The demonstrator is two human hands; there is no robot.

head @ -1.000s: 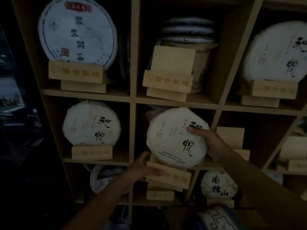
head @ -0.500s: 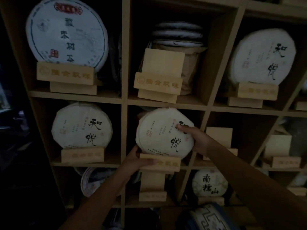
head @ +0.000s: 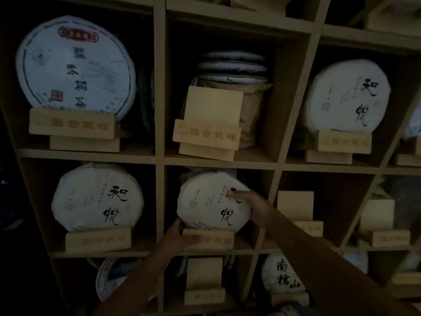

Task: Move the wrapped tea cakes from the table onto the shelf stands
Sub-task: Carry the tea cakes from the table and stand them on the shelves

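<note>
Dim light, I'm looking at the wooden shelf [head: 159, 160], a grid of cubbies. Landmark: the centre cubby of the middle row.

In that cubby the wrapped tea cake [head: 213, 202] sits upright on its wooden stand [head: 208, 239], printed face toward me, bottom edge tucked behind the stand's front bar.

My left hand [head: 180, 238] is at the stand's left end, fingers curled over the front bar, thumb up beside the cake's lower left edge. So it's clamped on the stand, not the cake.

My right hand [head: 252, 207] comes in from the right, fingers pressed together and laid flat on the cake's upper right face, covering part of the black lettering. Thumb hidden, so I can't tell whether it wraps the rim.

Around the landmark:
- Left cubby: same type of cake on a stand [head: 98, 198].
- Directly above: bare stand [head: 207, 128] in front of a paper-wrapped stack of cakes [head: 234, 71].
- Above left: big blue-printed cake [head: 75, 65] on a stand.
- Above right: another white cake [head: 347, 96] on a stand.
- Right cubby: bare stand [head: 296, 209].
- Directly below: bare stand [head: 204, 281]; to its right, a cake with different lettering [head: 282, 275].
</note>
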